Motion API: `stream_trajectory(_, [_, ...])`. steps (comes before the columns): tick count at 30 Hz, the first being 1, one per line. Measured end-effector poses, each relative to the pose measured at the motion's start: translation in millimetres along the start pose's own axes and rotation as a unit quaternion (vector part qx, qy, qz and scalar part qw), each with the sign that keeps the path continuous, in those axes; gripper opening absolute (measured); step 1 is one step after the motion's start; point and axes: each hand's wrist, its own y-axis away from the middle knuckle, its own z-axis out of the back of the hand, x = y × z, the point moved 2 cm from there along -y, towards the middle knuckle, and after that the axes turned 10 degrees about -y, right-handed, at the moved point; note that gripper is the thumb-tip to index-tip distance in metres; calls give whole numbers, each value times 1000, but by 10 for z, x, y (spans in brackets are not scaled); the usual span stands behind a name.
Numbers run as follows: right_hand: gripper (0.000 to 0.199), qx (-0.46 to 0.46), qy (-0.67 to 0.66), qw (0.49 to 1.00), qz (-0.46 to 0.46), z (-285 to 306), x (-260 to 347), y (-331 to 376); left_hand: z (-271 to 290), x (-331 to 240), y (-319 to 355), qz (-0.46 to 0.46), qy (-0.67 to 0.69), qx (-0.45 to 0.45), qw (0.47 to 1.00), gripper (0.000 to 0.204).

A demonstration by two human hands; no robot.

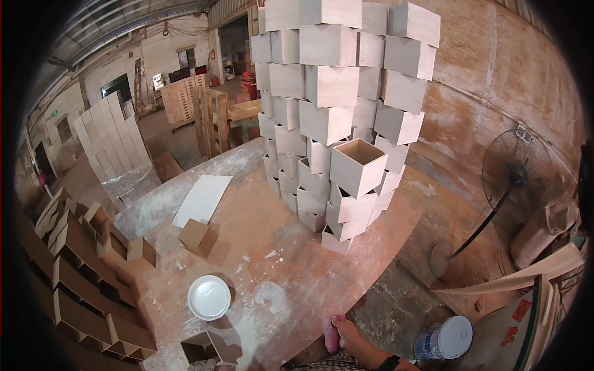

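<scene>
My right hand is at the lower edge, fingers closed on a soft-looking pink pad, perhaps a sponge. A dark band circles that wrist. By the lower edge, an open brown box sits on the dusty table. A pale, blurred shape touches its near side; it may be my gloved left hand, but its fingers cannot be made out. Beyond the box is a round white tub holding white stuff. A small brown box and a white sheet lie farther back.
A tall stack of whitewashed boxes rises from the table's far side, with one open-topped box jutting forward. Many brown boxes are piled left. A standing fan and a lidded bucket are on the right.
</scene>
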Motion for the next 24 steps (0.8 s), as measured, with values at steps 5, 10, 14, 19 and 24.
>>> stream_trajectory(5, [16, 43, -57, 997, 2, 122, 472, -239, 848, -454, -979, -162, -103, -47, 980, 23])
stream_trajectory(10, [13, 75, -125, 987, 74, 913, 1221, -407, 1773, -1273, -2581, -406, -156, -251, 865, 40])
stream_trajectory(14, [17, -63, -135, 975, 165, 1231, 1335, -739, 2476, -1860, -3579, -503, -139, -381, 763, 56])
stream_trajectory(19, [16, -10, -171, 964, 204, 1911, 1383, -943, 2785, -2655, -4423, -442, -195, -219, 848, 21])
stream_trajectory(24, [19, -105, -250, 939, 210, 2143, 1451, -857, 2639, -3035, -4895, -389, -188, -104, 896, 21])
